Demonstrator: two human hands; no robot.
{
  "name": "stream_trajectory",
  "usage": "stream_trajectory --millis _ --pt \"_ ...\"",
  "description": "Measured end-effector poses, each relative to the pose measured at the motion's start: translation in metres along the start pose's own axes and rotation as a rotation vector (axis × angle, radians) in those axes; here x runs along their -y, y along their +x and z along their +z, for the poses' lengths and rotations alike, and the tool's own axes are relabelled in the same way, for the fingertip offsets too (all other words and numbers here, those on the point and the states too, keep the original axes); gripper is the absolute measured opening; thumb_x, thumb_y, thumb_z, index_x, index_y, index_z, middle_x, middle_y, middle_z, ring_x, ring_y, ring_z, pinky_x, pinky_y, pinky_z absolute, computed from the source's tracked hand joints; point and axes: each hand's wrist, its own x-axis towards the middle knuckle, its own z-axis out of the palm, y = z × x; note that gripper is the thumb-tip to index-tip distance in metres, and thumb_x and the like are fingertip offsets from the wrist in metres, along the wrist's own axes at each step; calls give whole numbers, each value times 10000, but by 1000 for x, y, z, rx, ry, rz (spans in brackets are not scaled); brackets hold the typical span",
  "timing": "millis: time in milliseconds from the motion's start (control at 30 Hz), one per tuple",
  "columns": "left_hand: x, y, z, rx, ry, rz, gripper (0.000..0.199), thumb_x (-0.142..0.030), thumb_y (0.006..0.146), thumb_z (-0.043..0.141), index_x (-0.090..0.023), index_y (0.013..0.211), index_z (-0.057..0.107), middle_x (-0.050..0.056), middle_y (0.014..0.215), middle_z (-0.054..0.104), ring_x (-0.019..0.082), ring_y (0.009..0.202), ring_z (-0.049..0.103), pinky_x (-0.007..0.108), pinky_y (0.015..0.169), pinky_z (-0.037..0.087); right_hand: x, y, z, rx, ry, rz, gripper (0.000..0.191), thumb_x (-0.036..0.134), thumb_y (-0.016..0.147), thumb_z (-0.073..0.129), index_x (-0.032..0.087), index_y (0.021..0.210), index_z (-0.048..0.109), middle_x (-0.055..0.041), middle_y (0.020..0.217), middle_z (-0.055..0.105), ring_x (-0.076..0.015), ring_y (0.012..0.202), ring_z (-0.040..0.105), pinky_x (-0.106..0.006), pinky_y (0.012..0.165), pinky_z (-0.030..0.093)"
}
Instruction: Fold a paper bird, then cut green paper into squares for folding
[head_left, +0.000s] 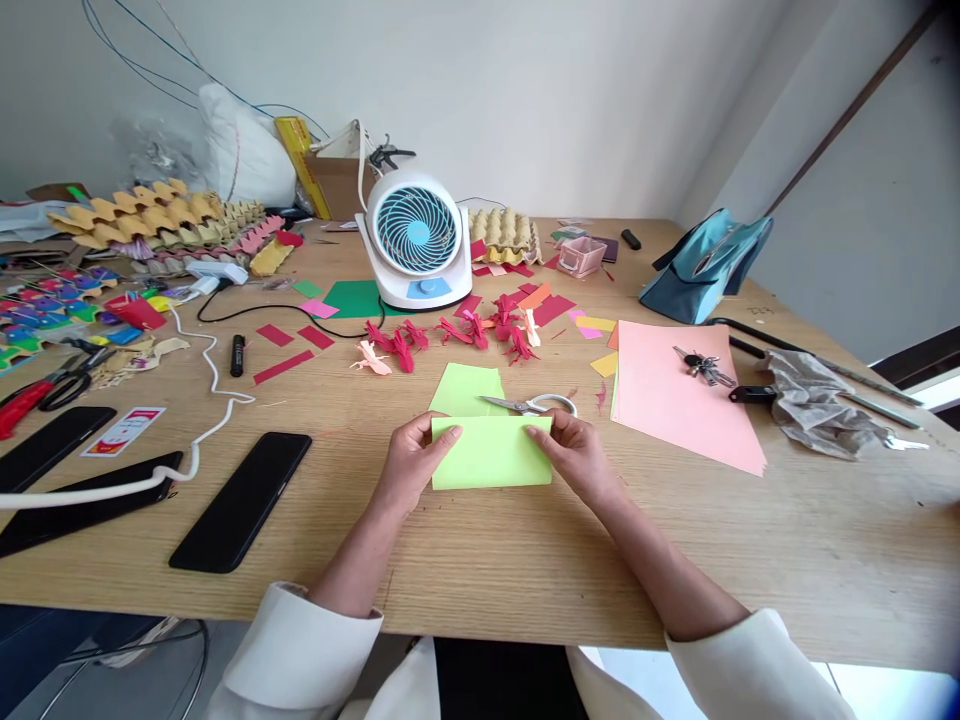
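**Rectangular lime-green paper sheet (491, 455) pinched at both ends**

Left hand (411, 460) clamped on its left end, right hand (581, 457) on its right; it is over the light-brown wooden surface (480, 570); white-handled metal scissors (517, 406) lie just beyond.

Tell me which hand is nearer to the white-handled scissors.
Right. The right hand pinches the light green sheet just on the near side of the white-handled scissors, by their handles; the left hand is farther off, left of the blade tips.
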Motion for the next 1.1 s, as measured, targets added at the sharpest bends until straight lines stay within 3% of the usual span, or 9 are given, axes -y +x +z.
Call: stream_trajectory --millis 500,833,1100 --pt "0 -1 0 21 -13 -32 297 -414 711 779 -162 788 645 -18 719 617 114 630 532 207 575 421 12 -1 2 35 45 16 454 606 717 712 210 615 513 30 575 436 -113 544 357 -262 508 281" --pt "-8 -3 4 -16 50 -28 273 -389 725 746 -155 737 606 -57 632 504 81 570 429 189 537 365 2 1 -2 63 -13 -1 439 588 740 712 194 660 537 37 577 434 -107 543 364 -248 491 291" --pt "-8 -4 3 20 136 -55 287 -400 714 723 -155 712 573 -61 620 472 83 567 407 187 518 329 5 3 -9 223 -38 77 394 560 765 697 185 770 578 8 686 524 -128 606 453 -257 543 354"
